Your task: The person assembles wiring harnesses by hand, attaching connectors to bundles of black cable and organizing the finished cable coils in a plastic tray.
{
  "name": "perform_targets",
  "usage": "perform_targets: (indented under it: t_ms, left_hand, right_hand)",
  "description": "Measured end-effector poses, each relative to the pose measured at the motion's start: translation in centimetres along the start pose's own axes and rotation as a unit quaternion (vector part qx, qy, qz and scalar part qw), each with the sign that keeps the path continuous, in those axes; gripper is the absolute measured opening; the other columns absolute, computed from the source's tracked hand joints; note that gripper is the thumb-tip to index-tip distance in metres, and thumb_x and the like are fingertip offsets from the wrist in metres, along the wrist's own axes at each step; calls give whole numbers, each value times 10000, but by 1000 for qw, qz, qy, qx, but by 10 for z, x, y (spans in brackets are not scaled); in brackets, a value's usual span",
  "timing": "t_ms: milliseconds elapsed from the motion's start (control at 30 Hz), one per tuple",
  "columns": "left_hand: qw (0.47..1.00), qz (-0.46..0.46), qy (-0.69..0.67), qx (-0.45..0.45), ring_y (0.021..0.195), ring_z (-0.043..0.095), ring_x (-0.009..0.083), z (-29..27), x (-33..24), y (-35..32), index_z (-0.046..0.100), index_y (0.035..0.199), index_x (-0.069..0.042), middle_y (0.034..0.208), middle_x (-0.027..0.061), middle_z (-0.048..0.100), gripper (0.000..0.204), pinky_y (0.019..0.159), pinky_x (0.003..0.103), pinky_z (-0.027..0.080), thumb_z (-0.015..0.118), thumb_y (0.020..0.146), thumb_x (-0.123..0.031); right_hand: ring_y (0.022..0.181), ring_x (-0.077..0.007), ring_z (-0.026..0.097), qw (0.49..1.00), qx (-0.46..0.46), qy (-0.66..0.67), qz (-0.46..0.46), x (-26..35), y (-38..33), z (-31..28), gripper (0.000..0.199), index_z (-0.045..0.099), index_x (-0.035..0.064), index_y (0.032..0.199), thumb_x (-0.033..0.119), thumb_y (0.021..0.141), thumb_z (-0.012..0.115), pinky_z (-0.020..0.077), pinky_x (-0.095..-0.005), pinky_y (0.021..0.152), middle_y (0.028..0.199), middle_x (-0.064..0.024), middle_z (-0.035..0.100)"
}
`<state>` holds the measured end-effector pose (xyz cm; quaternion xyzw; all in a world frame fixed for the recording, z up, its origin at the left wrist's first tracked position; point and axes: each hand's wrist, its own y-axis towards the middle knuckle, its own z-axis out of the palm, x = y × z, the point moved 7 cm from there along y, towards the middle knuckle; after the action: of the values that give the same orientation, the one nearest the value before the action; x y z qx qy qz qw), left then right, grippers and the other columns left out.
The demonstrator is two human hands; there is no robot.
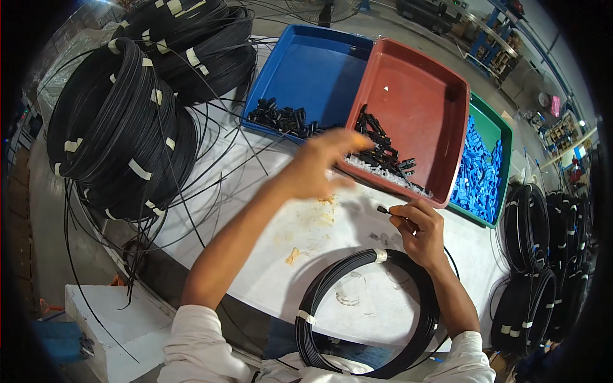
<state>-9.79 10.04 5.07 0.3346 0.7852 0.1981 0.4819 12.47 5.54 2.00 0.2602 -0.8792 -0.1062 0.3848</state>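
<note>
My left hand (319,165) is stretched forward and blurred, its fingertips at the near rim of the red tray (440,83), which holds small black plastic parts (383,153) and a row of white ones. My right hand (418,226) pinches the end of a black cable (383,209) just in front of that tray. The cable belongs to a taped black coil (370,313) lying on the white table (281,210) close to my body.
A blue tray (306,70) with black connectors sits behind the left hand. A green tray (491,127) of blue parts lies to the right. Large black cable coils (115,134) are stacked at the left, more coils (536,255) at the right. A white box (121,319) stands lower left.
</note>
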Motion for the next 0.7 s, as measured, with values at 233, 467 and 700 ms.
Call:
perform_targets:
  t_ms: [233,467,700]
  left_hand:
    - [990,-70,-65,106,864,738,345,88,3,-42,700,1116,-12,995,166,752,283,745,409,596,729,836,-36]
    - [957,-13,287,-35,769,736,264,-25,52,4,776,932,-128,890,92,757,189,690,395,591,654,820,-38]
    - [917,33,396,31,1149,628,242,-44,102,35,769,1063,-103,1166,52,725,244,1038,418,426,743,825,-58]
  right_hand:
    - [602,-136,610,1000,8,3,-11,0,-2,5,219,767,17,991,-90,801,763,475,-268,532,853,-73,651]
    - [613,-124,621,999,43,3,13,-9,-9,13,203,772,0,996,-75,808,773,491,-261,549,870,-79,678]
    - [641,-159,662,997,73,-18,0,-6,-7,17,213,765,-4,1016,-64,812,769,520,-282,586,880,-98,682]
